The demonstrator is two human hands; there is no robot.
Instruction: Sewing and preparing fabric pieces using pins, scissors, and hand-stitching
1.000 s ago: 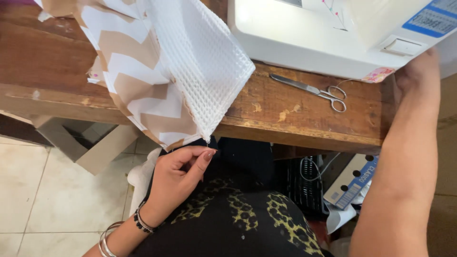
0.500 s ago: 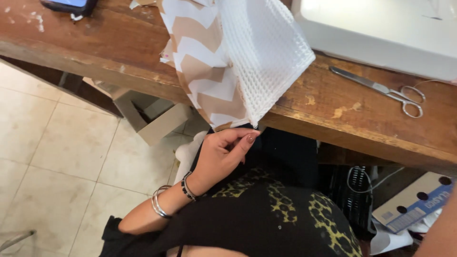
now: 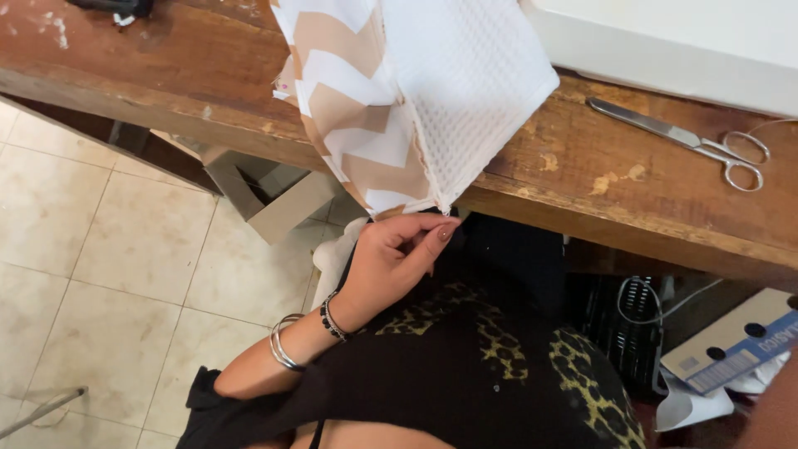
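Below table edge: left hand pinched on fabric corner
On table: scissors laid flat
Right hand: unseen

My fabric shows beige-and-white chevrons beside a white waffle-textured cloth on the worn brown tabletop, where silver scissors lie by a white machine, and my black top carries gold leopard spots above pale cream floor tiles.

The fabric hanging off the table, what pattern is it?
Fabric: beige and white chevron zigzag, beside a white waffle-textured panel; head view.
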